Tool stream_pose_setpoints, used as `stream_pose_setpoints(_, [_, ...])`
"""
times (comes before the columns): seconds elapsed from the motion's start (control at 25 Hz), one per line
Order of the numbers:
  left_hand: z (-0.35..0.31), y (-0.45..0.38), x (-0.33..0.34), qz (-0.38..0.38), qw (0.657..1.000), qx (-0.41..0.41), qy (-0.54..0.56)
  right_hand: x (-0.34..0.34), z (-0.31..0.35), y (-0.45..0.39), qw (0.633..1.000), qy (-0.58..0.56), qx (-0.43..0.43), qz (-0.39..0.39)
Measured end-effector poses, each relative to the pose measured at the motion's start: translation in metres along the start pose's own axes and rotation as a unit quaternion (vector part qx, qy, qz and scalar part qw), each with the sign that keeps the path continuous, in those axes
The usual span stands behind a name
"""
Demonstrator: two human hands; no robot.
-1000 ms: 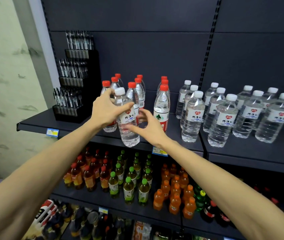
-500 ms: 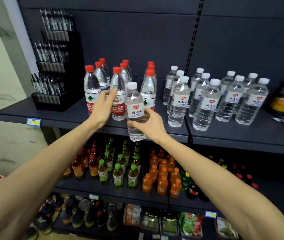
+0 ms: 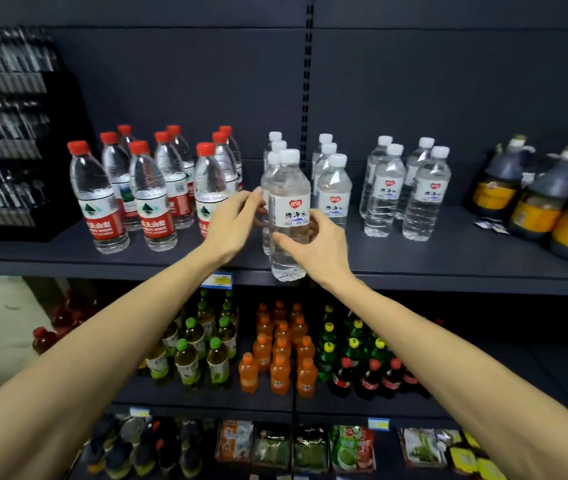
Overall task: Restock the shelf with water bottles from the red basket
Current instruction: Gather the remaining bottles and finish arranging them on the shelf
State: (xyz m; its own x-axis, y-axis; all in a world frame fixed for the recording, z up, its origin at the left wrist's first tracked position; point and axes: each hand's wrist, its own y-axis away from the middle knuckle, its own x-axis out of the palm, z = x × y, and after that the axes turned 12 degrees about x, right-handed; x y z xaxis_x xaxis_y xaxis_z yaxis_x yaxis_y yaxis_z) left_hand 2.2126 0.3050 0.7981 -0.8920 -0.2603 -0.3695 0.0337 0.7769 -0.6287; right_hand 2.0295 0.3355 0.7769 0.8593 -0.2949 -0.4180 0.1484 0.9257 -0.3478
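Rightward along the shelf [image 3: 448, 268] the white-capped water bottle [image 3: 287, 216] has travelled, now at its front edge before the white-capped row. Right hand [image 3: 313, 247] grips its lower half; left hand [image 3: 232, 226] touches it with straight fingers.

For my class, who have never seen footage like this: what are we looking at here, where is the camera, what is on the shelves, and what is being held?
There is no machine here. A person wears a camera on the head, so you see their two bare arms reaching forward. The right hand grips a white-capped bottle, held at the front edge of the top shelf, its base over the lip. The left hand touches the bottle's side with its fingertips. On that shelf stand red-capped bottles to the left, white-capped rows to the right, a black pen rack at far left and dark jugs at far right. Below are coloured drinks, then packets. No red basket is in view.
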Motion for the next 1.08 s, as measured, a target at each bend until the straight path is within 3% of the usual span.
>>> stream_pose_setpoints(0.28, [-0.041, 0.0, 0.099, 0.016, 0.998, 0.046, -0.026, -0.079, -0.059, -0.015, 0.998, -0.002, -0.023, -0.062])
stream_pose_setpoints(0.56, [-0.06, -0.001, 0.17, 0.084, 0.996, 0.009, 0.022, -0.126, -0.101, -0.04, 0.995, 0.016, 0.043, -0.083])
stream_pose_setpoints(0.88, [-0.053, 0.003, 0.2, 0.118, 0.991, -0.04, -0.045, -0.141, -0.125, -0.067, 0.991, 0.007, 0.102, -0.089])
stream_pose_setpoints(1.08, [-0.051, 0.003, 0.2, 0.092, 0.994, -0.057, -0.036, -0.139, -0.129, -0.079, 0.992, 0.016, 0.106, -0.073])
